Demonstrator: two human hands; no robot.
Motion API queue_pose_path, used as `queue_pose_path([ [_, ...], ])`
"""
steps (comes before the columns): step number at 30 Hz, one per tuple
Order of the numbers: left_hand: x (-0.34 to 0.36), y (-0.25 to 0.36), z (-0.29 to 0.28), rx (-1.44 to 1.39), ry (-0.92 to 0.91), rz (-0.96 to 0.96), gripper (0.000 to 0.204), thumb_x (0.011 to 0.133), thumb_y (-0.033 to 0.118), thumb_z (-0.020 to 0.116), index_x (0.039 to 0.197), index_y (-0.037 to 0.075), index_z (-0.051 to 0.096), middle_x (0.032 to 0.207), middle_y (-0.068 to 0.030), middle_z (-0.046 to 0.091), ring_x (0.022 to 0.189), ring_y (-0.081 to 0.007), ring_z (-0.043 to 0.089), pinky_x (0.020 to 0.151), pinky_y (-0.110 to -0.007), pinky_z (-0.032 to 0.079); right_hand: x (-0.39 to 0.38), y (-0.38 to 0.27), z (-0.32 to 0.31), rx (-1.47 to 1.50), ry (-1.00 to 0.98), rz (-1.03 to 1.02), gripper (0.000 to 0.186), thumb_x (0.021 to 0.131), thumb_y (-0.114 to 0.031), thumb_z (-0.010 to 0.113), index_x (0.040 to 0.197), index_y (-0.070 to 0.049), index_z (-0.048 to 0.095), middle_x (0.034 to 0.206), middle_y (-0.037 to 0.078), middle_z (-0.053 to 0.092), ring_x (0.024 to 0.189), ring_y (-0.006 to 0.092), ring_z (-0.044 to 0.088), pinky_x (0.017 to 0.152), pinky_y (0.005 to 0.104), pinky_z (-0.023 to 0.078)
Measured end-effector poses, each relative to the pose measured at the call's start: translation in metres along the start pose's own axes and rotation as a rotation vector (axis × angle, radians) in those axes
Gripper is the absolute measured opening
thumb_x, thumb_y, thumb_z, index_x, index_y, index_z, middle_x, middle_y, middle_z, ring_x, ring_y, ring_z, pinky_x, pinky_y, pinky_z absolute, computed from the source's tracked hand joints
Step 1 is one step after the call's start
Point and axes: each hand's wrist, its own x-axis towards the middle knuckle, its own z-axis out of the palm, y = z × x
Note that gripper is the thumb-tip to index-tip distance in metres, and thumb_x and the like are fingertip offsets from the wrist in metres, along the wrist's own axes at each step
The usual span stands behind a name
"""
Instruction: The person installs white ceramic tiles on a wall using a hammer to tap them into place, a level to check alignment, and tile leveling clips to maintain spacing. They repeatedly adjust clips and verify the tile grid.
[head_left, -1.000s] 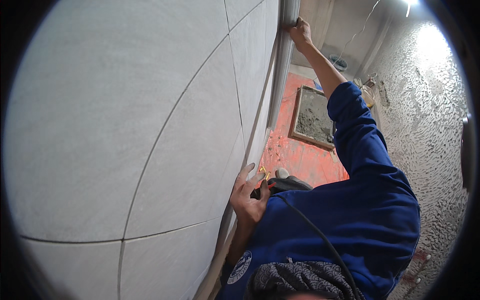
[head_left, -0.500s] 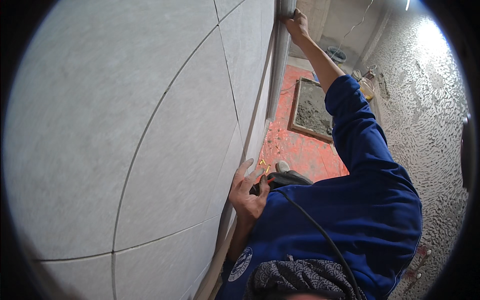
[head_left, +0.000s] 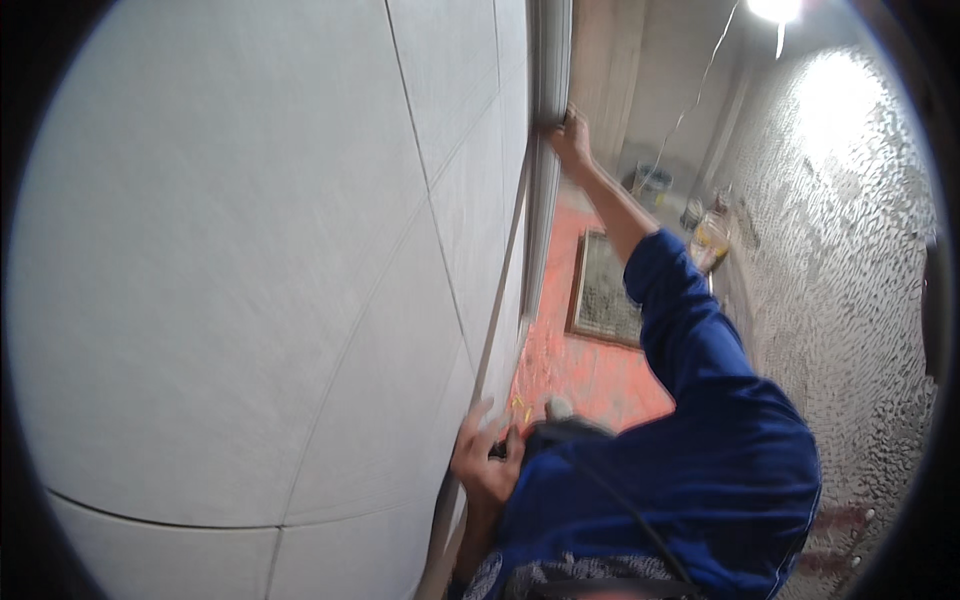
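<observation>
My right hand [head_left: 569, 143], arm stretched forward, has its fingers wrapped on the long grey ridged strip [head_left: 547, 70] along the far edge of the pale tiled wall [head_left: 230, 260]. My left hand [head_left: 481, 455] is low beside that wall, by a narrow band [head_left: 500, 300] running along it, with fingers apart and slightly bent. A small dark object sits by its thumb; blur hides whether the hand touches it. A dark cable crosses my blue top.
A framed tray of grey mortar [head_left: 598, 315] lies on the red floor [head_left: 620, 395], with small yellow pieces [head_left: 522, 408] near my shoe. A bucket [head_left: 652, 180] and bagged material [head_left: 708, 240] stand farther back. A rough plastered wall [head_left: 840, 330] rises right; a lamp [head_left: 775, 8] and wire hang above.
The view has shifted, so both hands, the floor and the tray appear lower in the picture, and it is now blurred. Both hands keep much the same places on the wall side.
</observation>
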Motion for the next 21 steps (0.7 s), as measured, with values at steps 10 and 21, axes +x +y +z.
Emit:
queue_pose_path([
  [10,-0.006,-0.006,0.002,0.011,0.014,-0.017,0.029,0.065,0.002,0.074,0.093,0.005,0.071,0.11,-0.0193,0.066,0.097,-0.035,0.066,0.083,-0.04,0.053,-0.004,0.002,0.006,0.055,-0.023,0.244,0.029,0.077,0.008,0.063,0.106,0.003,0.06,0.095,0.012,0.067,0.087,0.0192,0.06,0.077,0.0338,0.049],
  [21,-0.009,-0.007,0.006,0.062,0.04,-0.022,0.028,0.067,0.002,0.075,0.094,0.004,0.07,0.108,-0.0199,0.066,0.096,-0.0355,0.066,0.083,-0.041,0.053,0.001,-0.011,-0.005,0.051,-0.143,0.243,0.032,0.072,0.003,0.056,0.103,0.007,0.06,0.094,0.025,0.067,0.093,0.036,0.066,0.08,0.0397,0.05],
])
